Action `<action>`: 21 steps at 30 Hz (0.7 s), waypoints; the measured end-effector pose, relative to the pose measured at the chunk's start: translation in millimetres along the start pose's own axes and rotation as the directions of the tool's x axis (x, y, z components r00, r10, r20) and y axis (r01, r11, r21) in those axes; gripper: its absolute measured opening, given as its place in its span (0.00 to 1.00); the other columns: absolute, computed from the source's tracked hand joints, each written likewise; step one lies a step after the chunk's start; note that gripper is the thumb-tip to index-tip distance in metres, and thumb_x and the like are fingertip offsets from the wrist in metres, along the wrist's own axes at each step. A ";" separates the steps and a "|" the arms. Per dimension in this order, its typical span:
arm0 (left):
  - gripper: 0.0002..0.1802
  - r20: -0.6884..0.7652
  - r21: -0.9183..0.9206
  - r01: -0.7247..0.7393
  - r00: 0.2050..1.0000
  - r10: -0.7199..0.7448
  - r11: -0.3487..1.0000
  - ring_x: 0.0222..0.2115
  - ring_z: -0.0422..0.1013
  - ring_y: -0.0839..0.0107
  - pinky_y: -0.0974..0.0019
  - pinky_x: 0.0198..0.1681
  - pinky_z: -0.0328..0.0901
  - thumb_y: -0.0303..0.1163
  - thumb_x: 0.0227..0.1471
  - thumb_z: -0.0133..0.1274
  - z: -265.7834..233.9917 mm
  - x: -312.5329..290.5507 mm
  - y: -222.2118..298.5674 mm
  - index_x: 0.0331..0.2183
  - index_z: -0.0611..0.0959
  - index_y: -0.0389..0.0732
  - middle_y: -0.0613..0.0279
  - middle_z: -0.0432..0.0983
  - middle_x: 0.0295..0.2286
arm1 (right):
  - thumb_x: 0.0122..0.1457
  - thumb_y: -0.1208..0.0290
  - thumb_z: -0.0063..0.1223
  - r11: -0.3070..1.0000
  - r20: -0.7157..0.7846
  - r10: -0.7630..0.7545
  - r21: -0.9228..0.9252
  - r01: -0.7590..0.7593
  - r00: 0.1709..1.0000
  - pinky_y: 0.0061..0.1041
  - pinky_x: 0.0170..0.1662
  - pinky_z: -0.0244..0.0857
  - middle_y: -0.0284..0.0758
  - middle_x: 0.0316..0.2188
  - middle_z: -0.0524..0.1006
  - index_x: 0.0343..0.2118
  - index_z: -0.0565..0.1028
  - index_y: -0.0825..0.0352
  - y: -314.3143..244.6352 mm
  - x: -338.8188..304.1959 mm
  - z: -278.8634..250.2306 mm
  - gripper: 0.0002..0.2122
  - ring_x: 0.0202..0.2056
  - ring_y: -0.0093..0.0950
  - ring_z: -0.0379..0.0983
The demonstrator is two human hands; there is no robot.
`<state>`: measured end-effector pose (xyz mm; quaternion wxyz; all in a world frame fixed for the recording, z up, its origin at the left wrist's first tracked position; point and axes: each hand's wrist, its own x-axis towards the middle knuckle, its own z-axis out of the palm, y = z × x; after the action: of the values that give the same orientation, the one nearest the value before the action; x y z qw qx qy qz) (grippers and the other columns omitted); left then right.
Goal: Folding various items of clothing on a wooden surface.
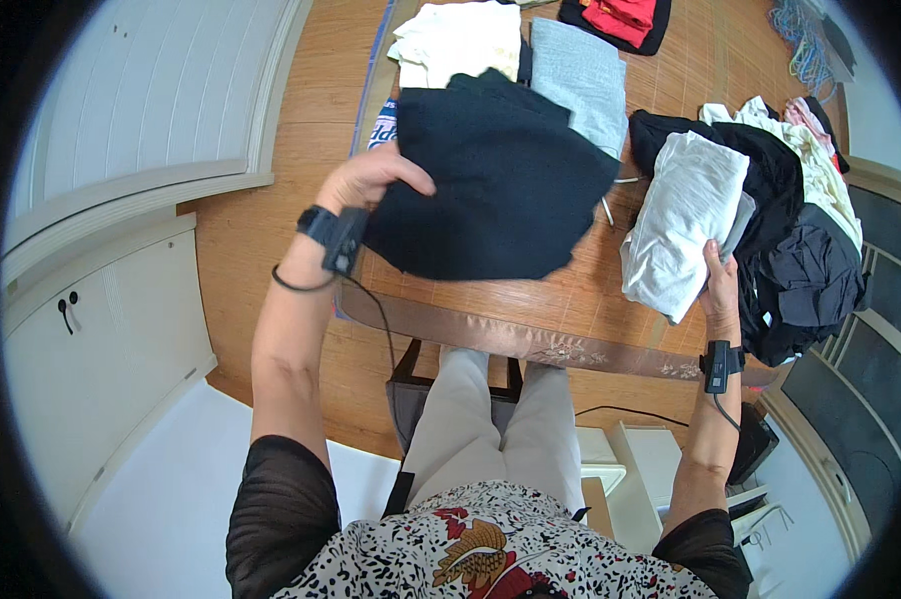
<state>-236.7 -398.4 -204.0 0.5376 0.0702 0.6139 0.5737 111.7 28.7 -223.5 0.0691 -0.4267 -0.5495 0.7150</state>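
A folded black garment (pixel 490 190) is pinched at its left edge by my left hand (pixel 375 177), thumb on top. It spreads over the near middle of the mat and partly covers the folded clothes behind it. My right hand (pixel 720 285) grips the near right corner of a folded white garment (pixel 688 215). That white garment lies tilted against a heap of dark clothes (pixel 805 280) on the right. Behind the black garment are a folded white-cream garment (pixel 457 42) and a folded light grey garment (pixel 582 80).
A red garment (pixel 625 18) rests on black cloth at the far edge. Blue hangers (pixel 802 45) lie at the far right. The bamboo mat (pixel 580 304) has a brown fabric border (pixel 490 331) in front of my legs. A white cabinet (pixel 101 329) stands at the left.
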 end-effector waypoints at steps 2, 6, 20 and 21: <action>0.30 -0.013 -0.125 0.169 0.985 -0.172 0.978 0.40 0.77 0.61 0.63 0.51 0.69 0.19 0.37 0.62 -35.0 17.4 -20.1 0.48 0.78 0.33 0.50 0.80 0.39 | 0.66 0.66 0.50 0.999 -0.003 -0.020 -0.037 0.020 1.000 0.25 0.45 0.69 0.33 0.41 0.78 0.49 0.71 0.72 0.1 -0.1 4.7 0.15 0.41 0.22 0.74; 0.36 -0.293 -0.016 0.390 0.878 -0.378 0.920 0.44 0.75 0.58 0.60 0.51 0.69 0.27 0.45 0.62 -91.7 51.4 -66.4 0.56 0.69 0.32 0.44 0.75 0.46 | 0.65 0.67 0.51 0.989 0.017 -0.068 -0.132 0.070 0.998 0.21 0.44 0.66 0.29 0.38 0.76 0.47 0.73 0.71 0.5 7.3 34.9 0.13 0.38 0.18 0.70; 0.40 -0.506 -0.089 0.196 0.836 -0.214 0.977 0.46 0.73 0.53 0.59 0.48 0.69 0.56 0.56 0.52 -131.5 75.4 -128.8 0.54 0.70 0.29 0.46 0.75 0.47 | 0.45 0.93 0.45 0.224 0.496 -0.585 -0.661 0.716 0.641 0.42 0.58 0.63 0.62 0.56 0.64 0.65 0.59 0.52 -1.4 -32.1 305.4 0.42 0.55 0.55 0.66; 0.37 -0.527 -0.127 0.070 0.840 -0.127 0.989 0.46 0.73 0.55 0.58 0.47 0.70 0.55 0.58 0.50 -135.3 76.8 -138.1 0.54 0.71 0.30 0.48 0.76 0.46 | 0.47 0.91 0.46 0.172 0.541 -0.494 -0.706 0.687 0.681 0.50 0.58 0.61 0.65 0.58 0.60 0.66 0.56 0.48 17.1 -35.0 328.5 0.42 0.56 0.62 0.62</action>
<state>-295.3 -475.4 -388.2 0.3775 -0.1516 0.7115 0.5730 -85.5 -236.6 -208.8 0.0599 -0.0791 -0.9564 0.2748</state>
